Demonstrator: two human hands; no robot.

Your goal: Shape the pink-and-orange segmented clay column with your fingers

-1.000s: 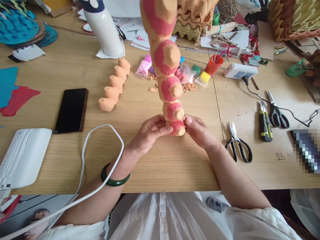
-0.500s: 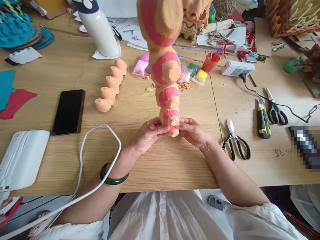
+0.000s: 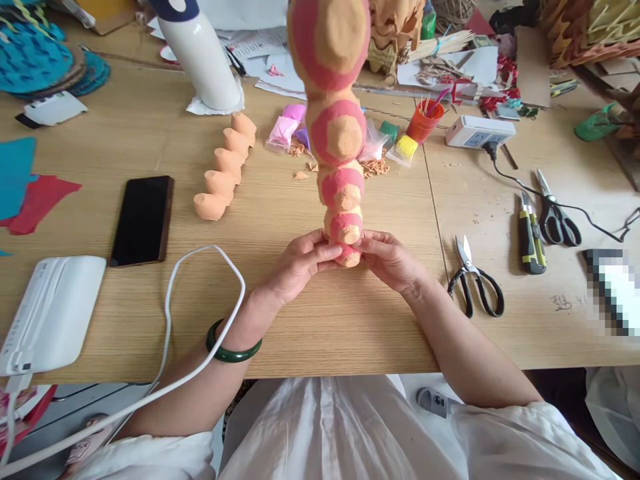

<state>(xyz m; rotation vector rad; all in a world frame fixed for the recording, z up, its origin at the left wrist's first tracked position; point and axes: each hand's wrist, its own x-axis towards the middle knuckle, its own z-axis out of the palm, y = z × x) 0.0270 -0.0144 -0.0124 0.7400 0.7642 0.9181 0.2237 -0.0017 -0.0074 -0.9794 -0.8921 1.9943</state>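
Segmented orange clay column (image 3: 340, 133) with pink-ringed bulbs stands upright at table centre, rising toward the camera. Left hand (image 3: 300, 263) and right hand (image 3: 387, 260) hold its lowest bulb narrowly from either side. From the hands: clay cones (image 3: 225, 167) at 10 o'clock, phone (image 3: 143, 220) at 9, scissors (image 3: 475, 280) at 3, wooden table's near edge (image 3: 340, 367) at 6, well apart.

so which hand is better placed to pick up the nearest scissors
Probably the right hand: it is closer to the black-handled scissors than the left hand, though both hold the base of the pink and orange clay column.
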